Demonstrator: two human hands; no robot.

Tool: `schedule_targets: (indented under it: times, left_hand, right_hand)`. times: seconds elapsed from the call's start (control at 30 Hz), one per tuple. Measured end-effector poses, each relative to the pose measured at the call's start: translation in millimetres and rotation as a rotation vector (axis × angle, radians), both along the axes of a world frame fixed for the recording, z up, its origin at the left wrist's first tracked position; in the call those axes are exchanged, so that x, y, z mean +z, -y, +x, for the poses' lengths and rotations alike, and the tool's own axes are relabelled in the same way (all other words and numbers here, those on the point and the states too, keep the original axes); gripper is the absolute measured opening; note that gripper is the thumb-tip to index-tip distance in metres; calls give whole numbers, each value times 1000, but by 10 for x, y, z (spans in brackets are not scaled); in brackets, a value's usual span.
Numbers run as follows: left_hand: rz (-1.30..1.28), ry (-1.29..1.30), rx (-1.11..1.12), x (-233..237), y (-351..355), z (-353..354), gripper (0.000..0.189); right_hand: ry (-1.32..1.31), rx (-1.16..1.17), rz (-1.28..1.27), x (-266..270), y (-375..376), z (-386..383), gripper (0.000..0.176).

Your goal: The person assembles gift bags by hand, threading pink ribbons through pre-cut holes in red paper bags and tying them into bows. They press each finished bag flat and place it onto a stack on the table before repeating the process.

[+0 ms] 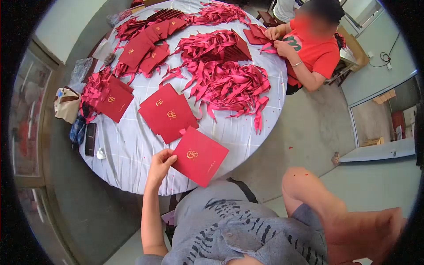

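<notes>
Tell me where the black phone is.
In the head view, the black phone lies near the left edge of the table, between the blue bundle and the crumpled white scrap.

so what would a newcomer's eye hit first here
Probably the tangled heap of red ribbons on the round table's right side. Next, the red card with a gold emblem in the left hand at the near edge, then the co-worker in bright red, far right.

Fingertips of the left hand are hidden beneath the red card, whose smallest gold print is unreadable. The right hand blurs, its fingers indistinct. The worktop and a background person in white are cut off above.
</notes>
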State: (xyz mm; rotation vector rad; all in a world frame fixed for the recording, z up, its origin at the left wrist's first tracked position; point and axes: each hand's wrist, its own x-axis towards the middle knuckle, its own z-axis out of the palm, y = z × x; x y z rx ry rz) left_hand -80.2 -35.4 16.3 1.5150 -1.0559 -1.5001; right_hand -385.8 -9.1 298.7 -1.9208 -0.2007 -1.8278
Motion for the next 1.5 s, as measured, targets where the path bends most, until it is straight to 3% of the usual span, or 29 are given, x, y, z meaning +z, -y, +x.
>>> schedule_targets:
  times: [0.07, 0.1, 0.23, 0.27, 0.3, 0.33, 0.4, 0.5, 0.77, 0.87, 1.07, 1.17, 1.23, 1.3, 1.4, 1.47, 1.5]
  left_hand:
    - [-4, 24, -19, -127, 27, 52, 9]
    - [-18, 54, -35, -170, 55, 64, 11]
    - [-54, 270, -104, -10, 159, 35, 21]
    - [-93, 318, -110, -79, 161, 39, 21]
    - [-129, 367, -116, -149, 146, 40, 21]
    - [-125, 444, -150, -132, 156, 38, 20]
    - [-157, 423, -123, -171, 147, 17, 19]
    - [-194, 425, -107, -222, 140, -16, 18]
    - [-96, 544, -63, -193, 24, -220, 19]
    - [-89, 597, -16, -143, -60, -325, 17]
    - [-139, 650, 163, -22, -387, -587, 16]
    - [-129, 717, 317, 188, -540, -741, 15]
    - [-176, 773, 422, 267, -639, -814, 14]
    - [-219, 888, 481, 280, -723, -855, 13]
    - [-217, 1032, 507, 347, -802, -926, 12]
    - [-231, 1047, 497, 368, -813, -921, 12]
    - [-250, 1057, 485, 378, -802, -901, 12]
  right_hand:
    - [420, -245, -114, -102, 31, 214, 34]
    - [403, -237, -113, -169, 162, 314, 34]
    - [-235, -537, 637, -893, 1243, 666, 22]
    - [-613, -548, 786, -1297, 1545, 674, 25]
    - [-805, -553, 617, -1856, 1811, 674, 22]
    - [-996, -584, 762, -2227, 1900, 704, 20]
    - [-1152, -802, 571, -2943, 2043, 645, 19]
    - [-1246, -887, 599, -3275, 2095, 658, 19]
    - [-1150, -912, 570, -3474, 2078, 602, 19]
    - [-1281, -817, 506, -3540, 2100, 577, 17]
    - [-840, -497, 672, -3084, 1845, 304, 17]
    - [-867, -312, 812, -2994, 1704, 120, 21]
    - [-951, -251, 903, -3257, 1586, 3, 24]
    - [-1171, -281, 696, -3407, 1458, -136, 24]
    - [-1351, -355, 725, -3514, 1326, -198, 24]
    - [-1345, -299, 767, -3481, 1323, -190, 25]
    - [-1333, -361, 663, -3444, 1334, -157, 27]
